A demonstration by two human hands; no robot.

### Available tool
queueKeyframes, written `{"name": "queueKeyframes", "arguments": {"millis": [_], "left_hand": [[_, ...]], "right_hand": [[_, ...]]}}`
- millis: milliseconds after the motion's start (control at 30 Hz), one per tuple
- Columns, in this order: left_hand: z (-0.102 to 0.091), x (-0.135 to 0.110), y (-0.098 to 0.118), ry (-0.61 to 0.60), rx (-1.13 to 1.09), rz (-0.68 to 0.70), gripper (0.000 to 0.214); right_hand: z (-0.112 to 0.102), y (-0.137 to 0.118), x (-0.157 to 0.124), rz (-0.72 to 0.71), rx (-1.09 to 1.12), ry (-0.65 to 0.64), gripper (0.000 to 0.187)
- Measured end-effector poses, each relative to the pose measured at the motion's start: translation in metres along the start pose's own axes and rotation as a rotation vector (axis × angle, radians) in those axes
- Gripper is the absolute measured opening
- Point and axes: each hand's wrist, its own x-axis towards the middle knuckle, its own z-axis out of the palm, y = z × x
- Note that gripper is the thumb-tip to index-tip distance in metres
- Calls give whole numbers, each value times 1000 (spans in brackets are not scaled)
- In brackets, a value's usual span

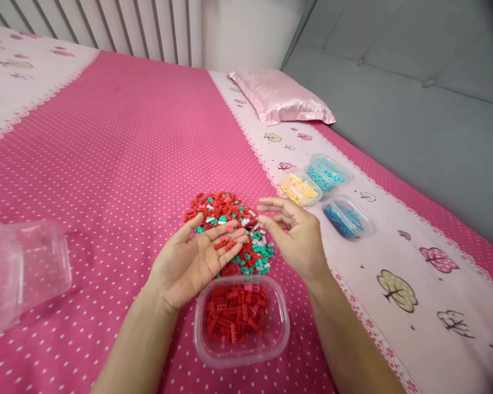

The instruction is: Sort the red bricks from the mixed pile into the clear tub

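My left hand [197,257] is turned palm up with its fingers stretched out, and a few small red building bricks [225,244] lie on the fingers. To its right, my right hand [296,235] hovers by the pile's right edge, fingers half bent, thumb apart from the index finger; I see nothing between them. Beneath and beyond both hands spreads a pile of mixed red, green, white and pink bricks [217,207], partly hidden by the left hand. In front of the pile, near my wrists, sits a clear plastic tub [281,339] holding red bricks [238,317].
At the right stand clear tubs of yellow bricks [299,189], turquoise bricks [326,174] and blue bricks [345,219]. Clear empty containers [33,273] lie at the left. A pink pillow [283,98] rests farther back on the dotted bedspread [148,126], beside a grey padded panel [394,109].
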Motion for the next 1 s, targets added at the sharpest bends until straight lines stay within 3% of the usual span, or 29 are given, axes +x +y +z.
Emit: {"name": "queueKeyframes", "arguments": {"millis": [133,333,433,600,767,867,1000], "left_hand": [[0,-1,2,10,-11,33,55],[-5,0,5,37,-34,87,41],[-6,0,5,41,-38,89,39],[-3,0,5,55,-34,94,38],[-1,-1,5,75,-29,102,37],[-1,-1,5,74,-31,102,38],[-3,1,5,62,-26,98,39]], "right_hand": [[-7,11,4,30,-167,34,20],[-4,24,3,134,-464,-249,24],[0,27,2,136,-555,-315,24],[-1,28,3,239,-648,-320,16],[-8,24,3,305,-750,-238,12],[-7,26,5,256,-714,-201,15],[3,29,6,120,-642,-249,20]]}}
